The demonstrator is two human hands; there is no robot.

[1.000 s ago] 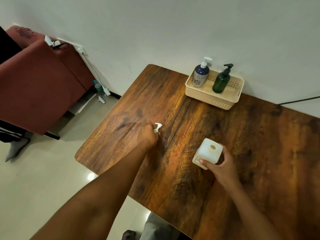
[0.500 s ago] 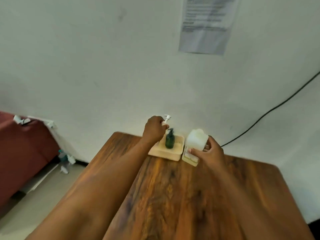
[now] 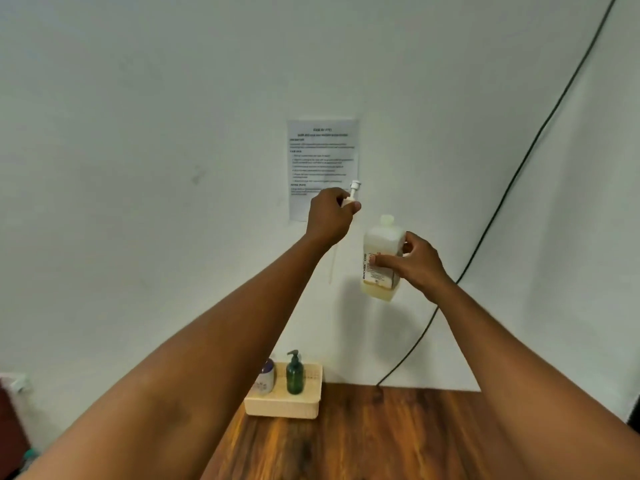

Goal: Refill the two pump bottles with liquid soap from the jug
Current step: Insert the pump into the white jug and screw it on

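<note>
Up they come: a second ago both hands were low over the wooden table [image 3: 398, 441], and now both are raised in front of the wall, well above the cream basket [image 3: 282, 407]. The view has tipped up with them.

Starting left of the basket: the left hand [image 3: 329, 216] is curled closed around a white pump head [image 3: 354, 192], its nozzle and stem poking up from the fist and a thin clear dip tube hanging below. It looks lifted clear of the jug.

Inside the basket, the blue-and-white pump bottle [image 3: 266, 377] stands at the left end, half hidden by the forearm, so I cannot tell if its pump is on. Beside it stands the dark green pump bottle [image 3: 294, 377], glossy, rounded, black pump in place.

Above and right of the basket, the right hand [image 3: 412, 261] wraps the translucent plastic jug [image 3: 381, 258], thumb across its label. It is squarish, held nearly upright, with pale amber soap low inside.

My read: the jug is open, but nothing is poured and the green bottle is still capped. A printed sheet [image 3: 322, 157] hangs behind, and a dark cable [image 3: 519, 174] runs down the wall to the right.
</note>
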